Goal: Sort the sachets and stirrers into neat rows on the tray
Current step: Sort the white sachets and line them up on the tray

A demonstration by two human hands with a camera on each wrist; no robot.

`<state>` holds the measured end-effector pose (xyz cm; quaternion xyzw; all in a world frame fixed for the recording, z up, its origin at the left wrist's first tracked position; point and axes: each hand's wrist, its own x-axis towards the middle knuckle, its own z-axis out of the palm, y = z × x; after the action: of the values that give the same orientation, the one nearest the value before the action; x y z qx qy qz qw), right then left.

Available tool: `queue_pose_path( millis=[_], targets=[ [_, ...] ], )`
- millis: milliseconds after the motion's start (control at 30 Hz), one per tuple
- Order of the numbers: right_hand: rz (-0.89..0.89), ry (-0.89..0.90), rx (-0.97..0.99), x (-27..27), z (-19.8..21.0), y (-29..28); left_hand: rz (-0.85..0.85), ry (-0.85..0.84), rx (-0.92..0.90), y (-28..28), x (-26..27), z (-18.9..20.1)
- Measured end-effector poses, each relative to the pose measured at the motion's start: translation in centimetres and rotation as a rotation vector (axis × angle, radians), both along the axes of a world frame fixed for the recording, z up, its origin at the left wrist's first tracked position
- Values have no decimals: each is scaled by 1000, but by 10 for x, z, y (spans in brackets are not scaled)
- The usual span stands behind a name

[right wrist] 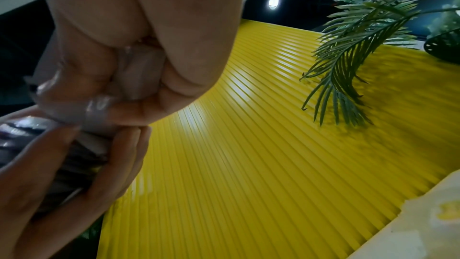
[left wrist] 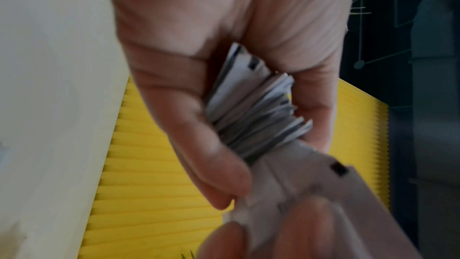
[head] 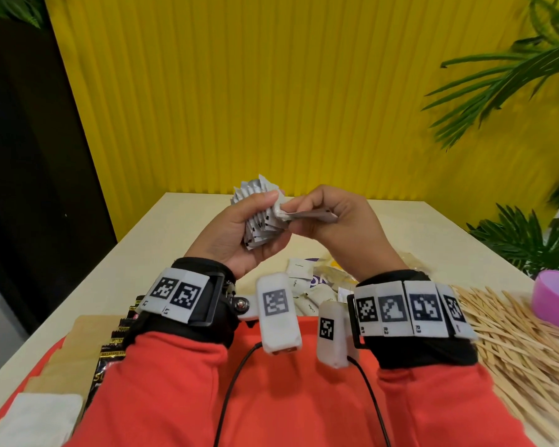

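My left hand is raised above the table and grips a fanned stack of white sachets between thumb and fingers. In the left wrist view the stack sits edge-on in the left hand. My right hand meets it from the right and pinches a flat white sachet at the stack's near end. That sachet shows a small black mark. In the right wrist view the right hand is curled round pale sachet material. The orange tray lies below my wrists.
Loose white coffee sachets lie on the table beyond the tray. A heap of wooden stirrers spreads at the right beside a purple bowl. Brown sachets, black sachets and white ones lie at the left.
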<state>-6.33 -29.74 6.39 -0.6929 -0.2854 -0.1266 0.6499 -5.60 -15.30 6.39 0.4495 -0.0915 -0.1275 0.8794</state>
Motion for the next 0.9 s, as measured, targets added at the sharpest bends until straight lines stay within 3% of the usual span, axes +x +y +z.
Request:
queue_pose_path(
  millis=[100, 233, 467, 900],
  targets=[
    [53, 37, 7, -1, 2, 0, -10, -32, 9, 3, 1, -2],
    [-4, 26, 17, -6, 4, -1, -47, -54, 31, 4, 2, -5],
    [-51, 214, 300, -2, 5, -10, -88, -111, -22, 8, 1, -4],
    [-95, 119, 138, 2, 2, -18, 28, -117, -67, 5, -3, 0]
  ],
)
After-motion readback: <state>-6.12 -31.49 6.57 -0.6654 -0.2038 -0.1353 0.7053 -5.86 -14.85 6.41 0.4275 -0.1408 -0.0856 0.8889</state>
